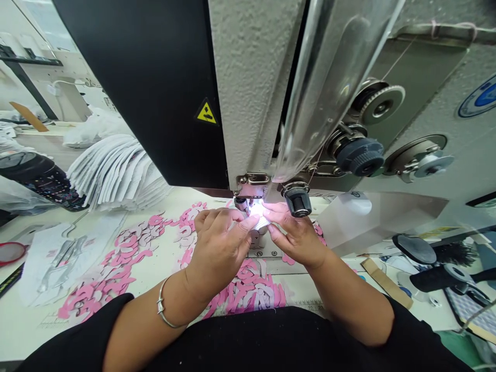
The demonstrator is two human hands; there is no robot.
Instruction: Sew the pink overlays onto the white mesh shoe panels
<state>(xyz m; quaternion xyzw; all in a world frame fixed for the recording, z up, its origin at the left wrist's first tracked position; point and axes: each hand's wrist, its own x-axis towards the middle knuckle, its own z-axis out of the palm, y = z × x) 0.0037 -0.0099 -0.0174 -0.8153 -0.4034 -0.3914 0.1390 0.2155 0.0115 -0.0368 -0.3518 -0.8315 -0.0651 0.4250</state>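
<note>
Under the head of a sewing machine (253, 103), a small pale piece of fabric (262, 223) lies in the glare of the lamp by the presser foot (242, 204). My left hand (222, 235) presses the piece's left side with thumb and curled fingers. From the right, the thumb and forefinger of my right hand (296, 235) hold its other edge. Glare hides the needle and much of the piece. Cut pink and white curved scraps (251, 289) lie beneath and around my left hand.
To the left are a fanned stack of white cut pieces (120, 170), a dark patterned bottle (39, 175) and a white sheet with metal tools (62, 263). At right stand a black thread cone (434, 279) and a brown strip (387, 284). Tension knobs (358, 155) jut out above my right hand.
</note>
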